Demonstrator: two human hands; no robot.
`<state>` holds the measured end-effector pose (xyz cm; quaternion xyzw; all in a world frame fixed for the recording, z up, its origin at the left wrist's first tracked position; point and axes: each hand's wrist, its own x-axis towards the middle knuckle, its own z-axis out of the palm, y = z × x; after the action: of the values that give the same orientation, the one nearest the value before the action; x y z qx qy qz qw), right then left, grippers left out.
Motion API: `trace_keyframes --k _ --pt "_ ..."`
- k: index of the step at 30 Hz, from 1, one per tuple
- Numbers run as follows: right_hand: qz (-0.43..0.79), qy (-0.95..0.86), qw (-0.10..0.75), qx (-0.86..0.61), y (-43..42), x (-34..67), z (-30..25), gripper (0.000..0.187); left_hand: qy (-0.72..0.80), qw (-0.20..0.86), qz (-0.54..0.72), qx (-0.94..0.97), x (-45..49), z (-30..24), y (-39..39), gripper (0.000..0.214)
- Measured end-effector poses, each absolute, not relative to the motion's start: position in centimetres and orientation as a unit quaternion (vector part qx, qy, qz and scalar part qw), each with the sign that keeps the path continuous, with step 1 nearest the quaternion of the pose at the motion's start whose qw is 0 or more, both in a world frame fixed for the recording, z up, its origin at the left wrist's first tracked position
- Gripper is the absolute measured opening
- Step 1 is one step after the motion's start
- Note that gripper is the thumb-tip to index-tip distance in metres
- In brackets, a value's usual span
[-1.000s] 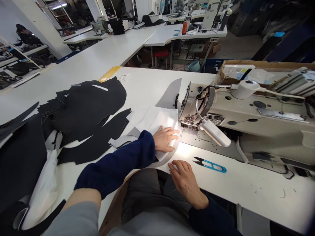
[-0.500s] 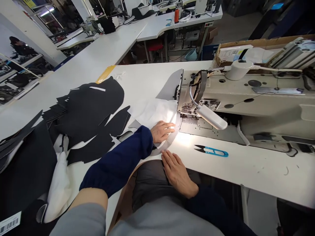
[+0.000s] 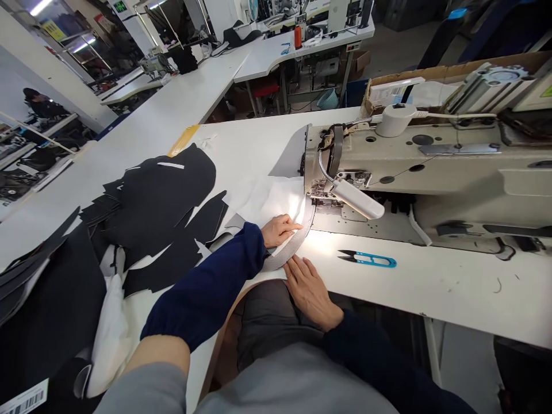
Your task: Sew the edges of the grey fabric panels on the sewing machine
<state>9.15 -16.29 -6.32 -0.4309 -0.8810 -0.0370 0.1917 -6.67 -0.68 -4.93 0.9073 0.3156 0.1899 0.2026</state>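
My left hand (image 3: 279, 230) lies flat, fingers stretched out, on a white fabric piece (image 3: 276, 199) that runs under the needle area of the sewing machine (image 3: 414, 167). A curved grey strip (image 3: 290, 250) lies along the white piece's near edge. My right hand (image 3: 309, 290) rests open on the table edge, its fingertips touching the grey strip's near end. The machine's lamp (image 3: 357, 199) lights the spot just right of both hands.
Blue thread snips (image 3: 369, 260) lie on the white table (image 3: 452, 293) right of my hands. Black cut fabric pieces (image 3: 159, 195) are heaped at left, with white cloth (image 3: 110, 328) below them. A cardboard box (image 3: 409, 86) stands behind the machine. Other sewing tables fill the back.
The view has shifted, so the machine and fabric sit higher and further left. My right hand slid left along the table edge onto the grey strip. The left hand stays flat on the fabric.
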Motion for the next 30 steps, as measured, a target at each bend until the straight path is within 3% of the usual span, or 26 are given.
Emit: trace_keyframes --k 9,13,20,30 --pt "-0.039 -0.858 0.231 -0.456 -15.4 7.6 -5.7 0.030 0.257 0.053 0.091 0.961 -6.3 -3.6 -0.1 0.026" --pt "-0.059 -0.873 0.208 -0.438 -15.2 6.9 -5.1 0.024 0.258 0.055 0.069 0.962 -6.2 -4.0 0.5 0.028" --pt "-0.100 -0.908 0.093 -0.397 -14.3 6.4 -3.5 0.016 0.258 0.070 0.068 0.961 -5.7 -3.5 0.9 0.038" --pt "-0.150 -0.926 0.109 -0.330 -12.9 8.0 -3.9 0.015 0.286 0.077 0.099 0.950 -4.6 -3.6 0.3 0.037"
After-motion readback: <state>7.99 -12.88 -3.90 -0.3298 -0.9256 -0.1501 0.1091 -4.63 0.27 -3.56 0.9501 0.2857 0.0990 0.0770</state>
